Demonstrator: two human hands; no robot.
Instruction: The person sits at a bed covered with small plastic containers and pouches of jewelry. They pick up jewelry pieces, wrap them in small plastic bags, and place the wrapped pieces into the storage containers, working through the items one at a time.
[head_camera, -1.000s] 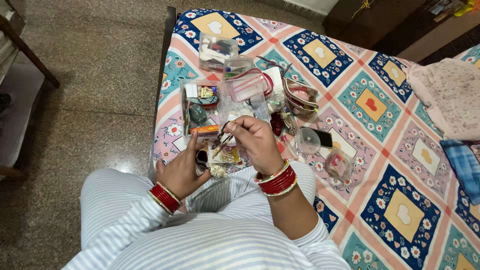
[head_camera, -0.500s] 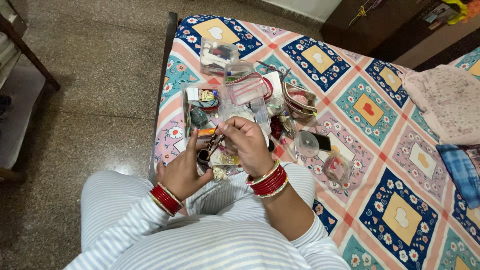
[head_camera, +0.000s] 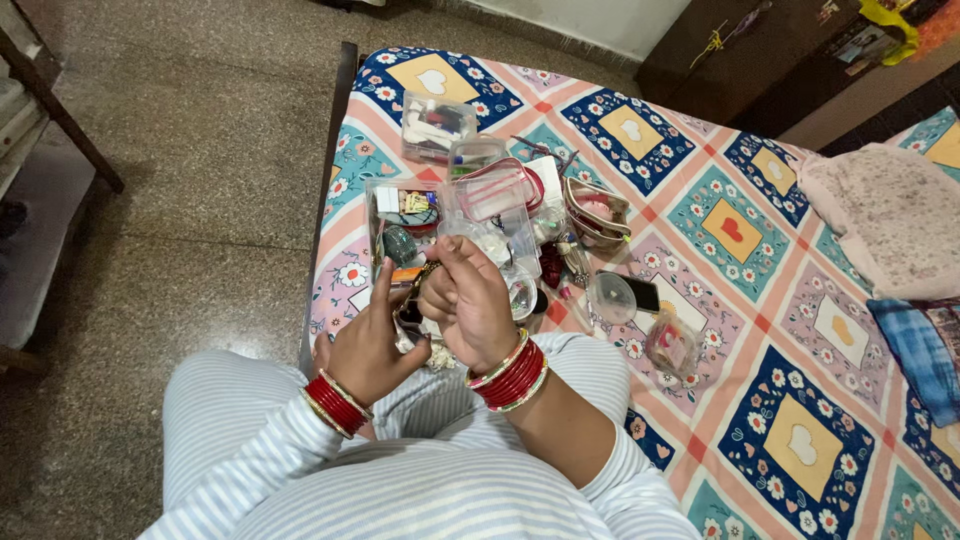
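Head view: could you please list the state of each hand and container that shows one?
Left hand: closed on a small item, forefinger raised.
Right hand: pinching thin dark pins.
Pink-rimmed clear plastic box: lid up, open.
Clear round plastic lid: lying off, alone.
Patterned zip pouch: unzipped, gaping.

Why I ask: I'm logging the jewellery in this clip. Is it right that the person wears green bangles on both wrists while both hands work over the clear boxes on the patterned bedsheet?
Not quite. The head view shows the bangles are red with gold edges, not green. The rest holds: they sit on both wrists, and the left hand and right hand work over the clear boxes on the patterned bedsheet.
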